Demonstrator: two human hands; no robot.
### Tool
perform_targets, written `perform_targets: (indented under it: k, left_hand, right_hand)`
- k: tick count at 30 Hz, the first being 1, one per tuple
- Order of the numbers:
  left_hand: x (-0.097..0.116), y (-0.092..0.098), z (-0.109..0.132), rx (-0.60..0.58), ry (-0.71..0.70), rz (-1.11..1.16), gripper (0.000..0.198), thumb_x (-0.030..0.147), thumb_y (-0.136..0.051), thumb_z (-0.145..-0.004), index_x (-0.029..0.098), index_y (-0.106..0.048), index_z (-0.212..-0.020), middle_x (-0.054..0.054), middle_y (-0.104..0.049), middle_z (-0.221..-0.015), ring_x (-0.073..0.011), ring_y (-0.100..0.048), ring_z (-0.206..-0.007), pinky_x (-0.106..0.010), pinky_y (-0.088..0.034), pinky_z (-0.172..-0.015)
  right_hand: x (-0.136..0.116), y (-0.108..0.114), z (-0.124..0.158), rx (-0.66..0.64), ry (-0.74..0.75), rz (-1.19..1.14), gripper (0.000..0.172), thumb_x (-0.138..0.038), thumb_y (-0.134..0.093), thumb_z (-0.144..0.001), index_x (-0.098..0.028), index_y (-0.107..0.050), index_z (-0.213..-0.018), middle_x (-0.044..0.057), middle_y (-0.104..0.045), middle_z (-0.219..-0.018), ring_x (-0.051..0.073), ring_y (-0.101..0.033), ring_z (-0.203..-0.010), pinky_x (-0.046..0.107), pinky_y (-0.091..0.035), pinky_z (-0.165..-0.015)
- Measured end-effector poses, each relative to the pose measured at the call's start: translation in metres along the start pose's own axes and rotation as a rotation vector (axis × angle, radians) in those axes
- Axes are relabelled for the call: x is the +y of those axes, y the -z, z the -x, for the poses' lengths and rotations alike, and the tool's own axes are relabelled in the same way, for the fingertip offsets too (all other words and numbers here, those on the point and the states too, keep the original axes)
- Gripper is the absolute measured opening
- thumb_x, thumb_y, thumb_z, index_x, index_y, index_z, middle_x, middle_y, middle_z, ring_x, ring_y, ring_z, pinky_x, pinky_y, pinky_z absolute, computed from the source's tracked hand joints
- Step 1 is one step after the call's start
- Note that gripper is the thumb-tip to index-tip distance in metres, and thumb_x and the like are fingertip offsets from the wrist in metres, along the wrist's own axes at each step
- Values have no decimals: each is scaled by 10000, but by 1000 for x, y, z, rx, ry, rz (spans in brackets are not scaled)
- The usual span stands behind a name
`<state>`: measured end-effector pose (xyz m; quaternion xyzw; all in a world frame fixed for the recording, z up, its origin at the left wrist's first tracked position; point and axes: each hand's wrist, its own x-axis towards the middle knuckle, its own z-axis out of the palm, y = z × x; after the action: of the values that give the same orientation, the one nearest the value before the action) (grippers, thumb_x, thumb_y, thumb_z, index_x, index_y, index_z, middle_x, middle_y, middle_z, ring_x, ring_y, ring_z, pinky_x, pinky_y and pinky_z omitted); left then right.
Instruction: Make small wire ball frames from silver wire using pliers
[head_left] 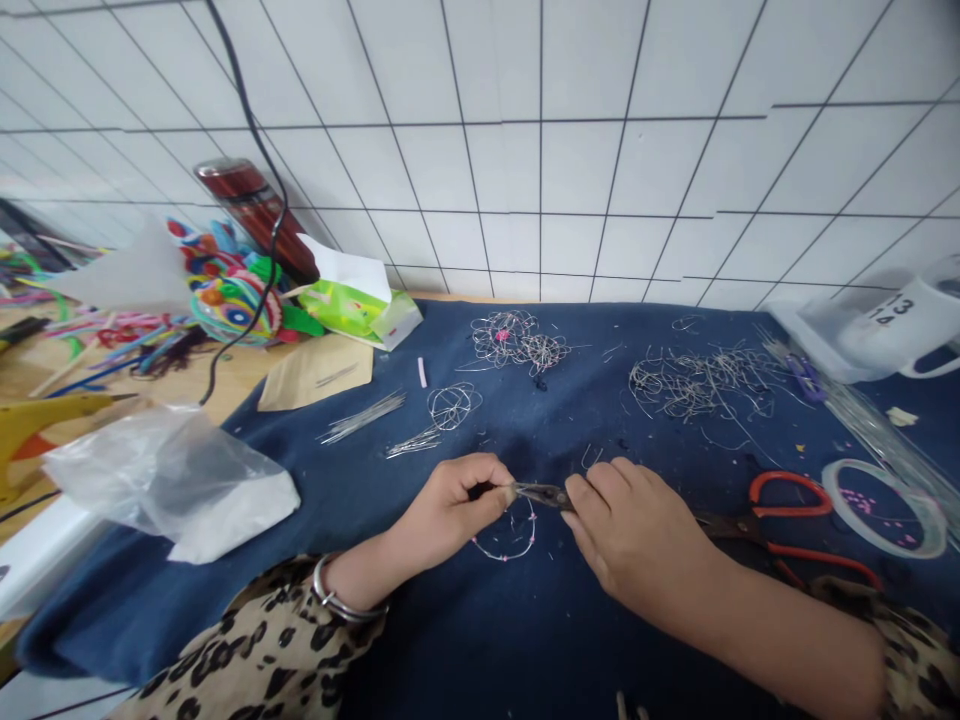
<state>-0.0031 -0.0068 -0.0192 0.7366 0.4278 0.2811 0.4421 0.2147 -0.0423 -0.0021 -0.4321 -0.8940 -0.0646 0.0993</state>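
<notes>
Between thumb and forefinger, my left hand pinches a thin wire ring strung with small pink beads; the ring hangs below the fingertips. My right hand is closed around a pair of pliers, whose handles are hidden in the palm. The plier tips meet the wire right at my left fingertips, and the exact grip point is too small to make out. A loose bit of bent wire lies just beyond my right hand.
Red-handled scissors and a round dish of pink beads lie right. Wire tangles, a wire coil and straight wires lie on the blue cloth. Left are a plastic bag and a tissue pack.
</notes>
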Motion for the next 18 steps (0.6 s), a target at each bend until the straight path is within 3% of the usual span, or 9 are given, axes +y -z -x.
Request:
perform_targets:
  k: [18]
  left_hand:
    - [-4, 1, 0, -107, 123, 167, 166, 224, -531, -832, 124, -568, -705, 37, -455, -589, -70, -384, -519, -190, -320, -494]
  right_hand:
    - [4, -1, 0, 29, 56, -5, 223, -251, -411, -890, -132, -591, -944, 62, -514, -748, 186, -425, -698, 331, -323, -622]
